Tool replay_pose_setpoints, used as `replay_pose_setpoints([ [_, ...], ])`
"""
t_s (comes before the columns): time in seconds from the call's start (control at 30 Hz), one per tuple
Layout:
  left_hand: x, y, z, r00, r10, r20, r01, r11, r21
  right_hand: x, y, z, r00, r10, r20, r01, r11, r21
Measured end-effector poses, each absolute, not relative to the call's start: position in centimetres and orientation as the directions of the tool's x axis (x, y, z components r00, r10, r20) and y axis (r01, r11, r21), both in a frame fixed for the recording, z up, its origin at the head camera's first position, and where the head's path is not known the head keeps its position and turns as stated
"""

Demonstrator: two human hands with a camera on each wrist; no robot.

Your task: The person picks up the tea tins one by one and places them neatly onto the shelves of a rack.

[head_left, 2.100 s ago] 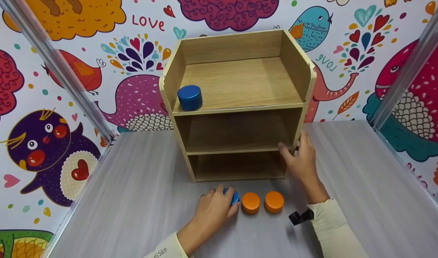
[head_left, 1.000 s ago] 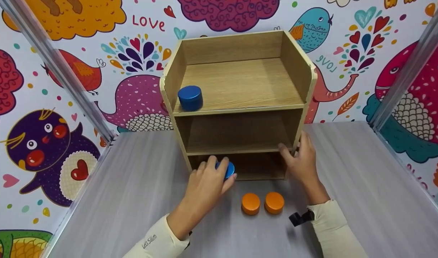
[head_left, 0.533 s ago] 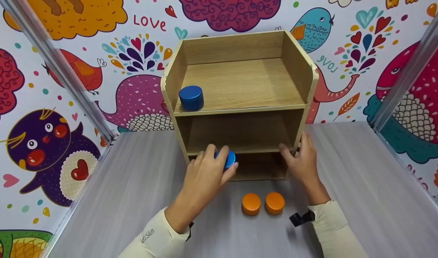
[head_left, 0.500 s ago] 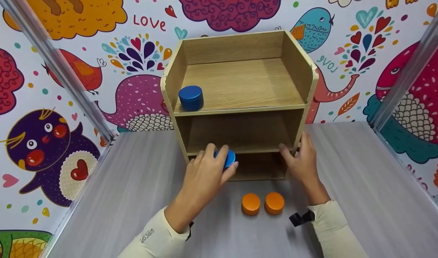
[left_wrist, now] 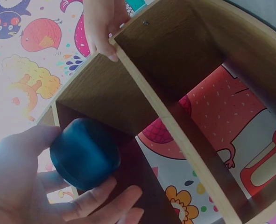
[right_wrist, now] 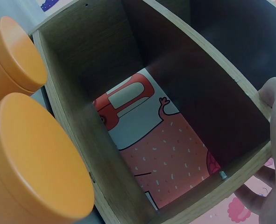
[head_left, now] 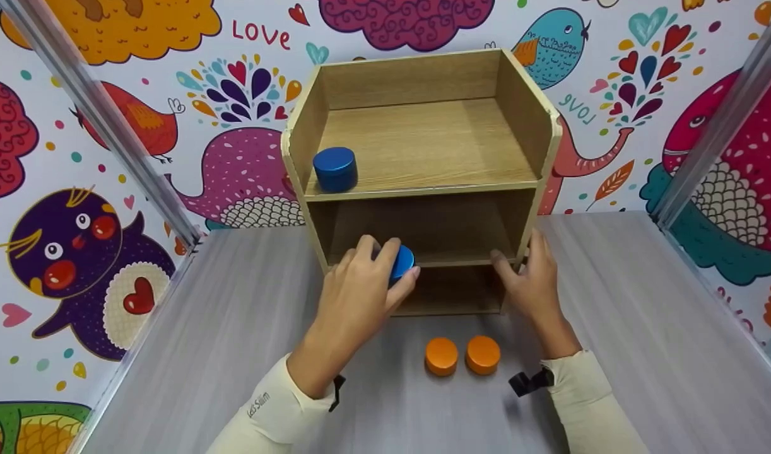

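My left hand pinches a blue round tin between thumb and fingers, in front of the middle shelf of a small wooden shelf unit. In the left wrist view the held tin is tilted near the middle opening. With thumb at the front edge and fingers round the outer side, my right hand grips the unit's right side panel. That thumb and fingers also show at the panel's edge in the right wrist view. A second blue tin stands on the top shelf at its front left corner.
Two orange round tins, a left one and a right one, stand side by side on the grey table before the unit. Behind it rises a wall with printed cartoon animals. Metal posts flank the table.
My left hand took the blue tin from beside the orange ones on the table and has raised it past the bottom shelf to middle-shelf height. My right hand keeps its place.
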State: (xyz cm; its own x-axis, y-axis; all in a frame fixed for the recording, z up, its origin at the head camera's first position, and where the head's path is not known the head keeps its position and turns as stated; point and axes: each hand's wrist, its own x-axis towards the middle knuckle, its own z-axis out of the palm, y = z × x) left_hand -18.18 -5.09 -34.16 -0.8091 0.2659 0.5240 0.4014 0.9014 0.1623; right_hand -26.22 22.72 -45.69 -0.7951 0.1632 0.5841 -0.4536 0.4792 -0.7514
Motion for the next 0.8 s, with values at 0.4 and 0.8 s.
replay_pose_setpoints([
  [0.4, -18.4, -4.8, -32.3, -0.795, 0.248, 0.554, 0.413, 0.890, 0.194, -26.3, 22.7, -45.7, -0.794, 0.162, 0.586, -0.458, 0.475, -0.751],
  [0.8, -18.8, -4.7, -30.5, -0.757, 0.252, 0.603, 0.417, 0.896, 0.150, -25.9, 22.5, -45.3, -0.785, 0.161, 0.598, -0.472, 0.468, -0.747],
])
